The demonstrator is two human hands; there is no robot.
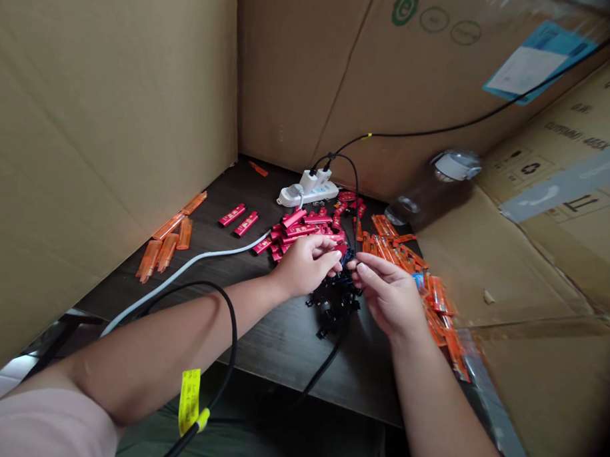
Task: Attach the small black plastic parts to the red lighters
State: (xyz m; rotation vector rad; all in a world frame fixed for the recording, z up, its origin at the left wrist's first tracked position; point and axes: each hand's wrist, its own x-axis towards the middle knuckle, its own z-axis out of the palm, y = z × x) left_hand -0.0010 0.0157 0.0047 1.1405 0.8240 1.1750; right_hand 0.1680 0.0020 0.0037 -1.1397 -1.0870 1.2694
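Observation:
My left hand is closed, its fingertips pinching a small red piece above a heap of small black parts. My right hand is beside it, fingers curled and pinched toward the same spot, touching a small dark part I cannot make out. Behind my left hand lies a pile of red casings. Orange translucent pieces spread behind and to the right of my right hand.
A white power strip with plugs sits at the back of the dark table. Two red casings and several orange pieces lie at left. A clear bottle lies at right. Cardboard boxes surround the table; cables cross it.

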